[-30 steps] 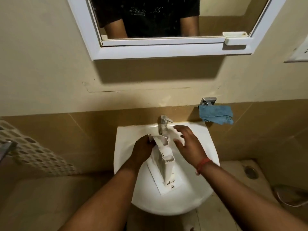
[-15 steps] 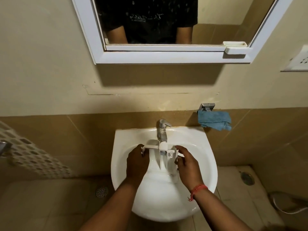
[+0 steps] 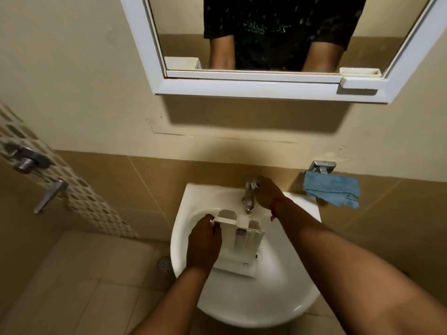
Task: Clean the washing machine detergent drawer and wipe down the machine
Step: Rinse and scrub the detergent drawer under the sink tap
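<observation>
One white drawer (image 3: 239,240) is held inside one white basin (image 3: 254,308), below one chrome tap (image 3: 249,197). The drawer is gripped at its left edge by the left hand (image 3: 204,243), whose fingers are curled round that side. The right hand (image 3: 267,193) is laid over the top of the tap at the far rim of the basin, fingers bent round the lever. One red thread (image 3: 274,210) is worn at the right wrist. Several open compartments are seen in the drawer, though their exact number cannot be told.

One blue cloth (image 3: 331,191) is hung from one metal hook (image 3: 323,166) on the wall, to the right of the basin and apart from it. One white-framed mirror (image 3: 273,39) is mounted above, and in it a dark shirt and two forearms are reflected. One small white tray (image 3: 360,71) is set on the mirror's ledge at the right.

The wall is painted beige above and tiled tan below. At the left, a band of small patterned tiles is fitted with metal handles (image 3: 29,160). Pale floor tiles and one round drain (image 3: 164,264) are visible to the left of the basin.
</observation>
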### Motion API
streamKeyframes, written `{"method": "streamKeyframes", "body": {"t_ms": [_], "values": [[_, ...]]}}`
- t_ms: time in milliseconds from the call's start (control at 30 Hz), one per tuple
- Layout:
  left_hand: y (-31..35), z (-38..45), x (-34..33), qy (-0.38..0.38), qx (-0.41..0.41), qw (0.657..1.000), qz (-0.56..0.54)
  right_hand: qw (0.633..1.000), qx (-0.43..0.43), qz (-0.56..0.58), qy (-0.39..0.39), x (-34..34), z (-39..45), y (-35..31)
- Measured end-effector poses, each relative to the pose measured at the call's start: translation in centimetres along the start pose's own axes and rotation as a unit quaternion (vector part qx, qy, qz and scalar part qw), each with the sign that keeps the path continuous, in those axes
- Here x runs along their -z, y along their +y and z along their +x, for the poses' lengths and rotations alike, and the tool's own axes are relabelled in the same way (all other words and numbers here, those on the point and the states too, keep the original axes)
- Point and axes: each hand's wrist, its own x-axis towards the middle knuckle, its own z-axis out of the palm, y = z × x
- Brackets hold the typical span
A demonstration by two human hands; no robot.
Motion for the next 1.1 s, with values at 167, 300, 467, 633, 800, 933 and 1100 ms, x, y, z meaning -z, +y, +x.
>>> {"method": "streamKeyframes", "body": {"t_ms": [167,300,467,633,800,933,1100], "values": [[0.5,-0.7,0.5,0.031,0.031,0.999,-0.009,0.98,0.006,-0.193,-0.054,-1.4,2.6,0.3],[0.6,-1.1,0.0,0.038,0.039,0.998,0.01,0.992,-0.01,-0.116,-0.045,-1.8,2.1,0.0],[0.9,-1.2,-0.5,0.04,0.037,0.998,-0.009,0.989,0.045,0.021,-0.136,0.5,-0.7,3.6],[1.4,-0.9,-0.5,0.037,0.025,0.998,-0.037,0.974,-0.018,0.223,-0.042,-0.1,-7.0,5.8],[1.8,-0.8,0.3,0.039,-0.004,0.998,-0.052,0.918,-0.203,0.341,-0.013,-1.9,-9.7,8.0],[2.7,-1.9,1.2,0.017,-0.082,0.995,-0.061,0.792,-0.273,0.539,-0.082,-3.4,-10.5,8.8],[1.4,-3.3,1.9,-0.059,-0.19,0.977,-0.075,0.798,-0.227,0.556,-0.052,-3.8,-12.0,7.6]]}}
